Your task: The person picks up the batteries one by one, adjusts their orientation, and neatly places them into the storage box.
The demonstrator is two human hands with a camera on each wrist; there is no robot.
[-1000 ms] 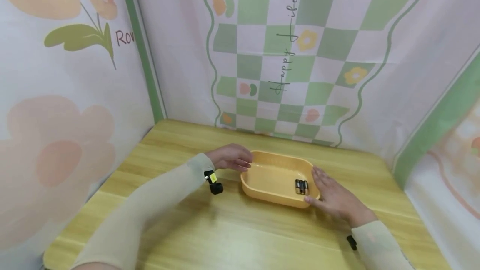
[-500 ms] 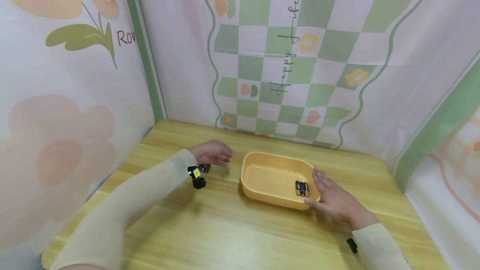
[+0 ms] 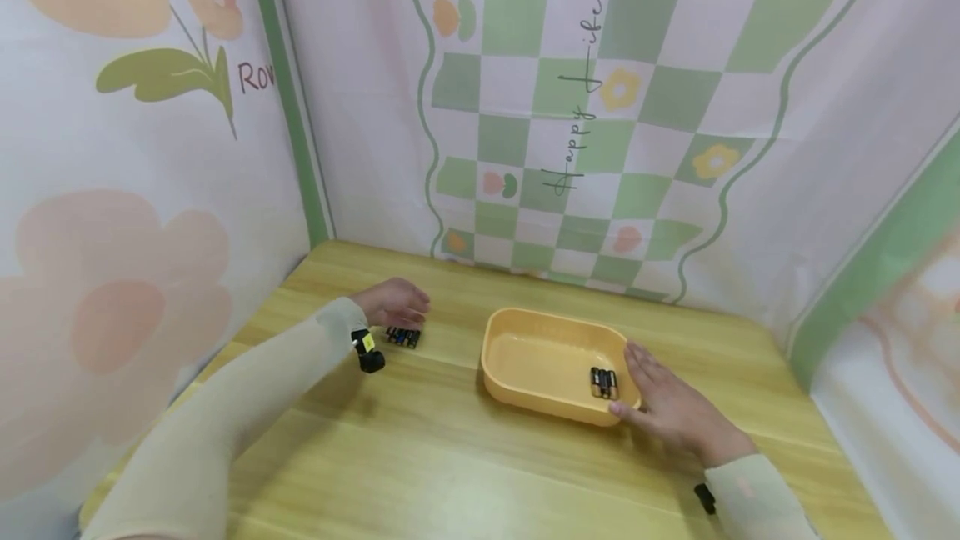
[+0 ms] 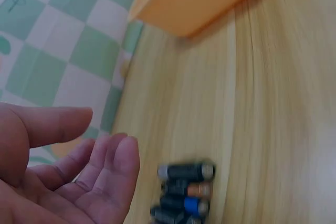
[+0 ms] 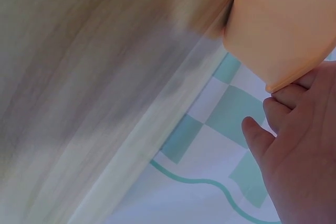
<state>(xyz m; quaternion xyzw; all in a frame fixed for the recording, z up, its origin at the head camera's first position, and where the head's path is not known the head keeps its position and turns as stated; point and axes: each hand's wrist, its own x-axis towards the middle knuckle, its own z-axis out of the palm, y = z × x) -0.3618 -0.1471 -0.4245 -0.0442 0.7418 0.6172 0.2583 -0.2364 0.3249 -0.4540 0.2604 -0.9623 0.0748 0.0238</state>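
Note:
My left hand (image 3: 395,303) is above the table, its fingers loosely bent with nothing between them. Close below lies a row of several black batteries (image 3: 405,337), partly covered by the hand in the head view. The left wrist view shows the batteries (image 4: 186,190) side by side, one with a blue band, just right of the fingertips. A yellow-orange plastic tray (image 3: 536,362) stands in the middle of the table, with a few dark batteries (image 3: 603,383) together at its right end. My right hand (image 3: 675,408) rests against the tray's right end, fingers extended along the outer wall, thumb at the front corner.
The wooden table (image 3: 450,473) has its back edge against a checkered fabric curtain (image 3: 525,215). Another printed curtain (image 3: 150,273) hangs on the left. A small black wrist camera (image 3: 367,351) is strapped to the left sleeve.
My left hand has moved left, away from the tray's left end, to over the battery row, which has come into view. The right hand has stayed at the tray.

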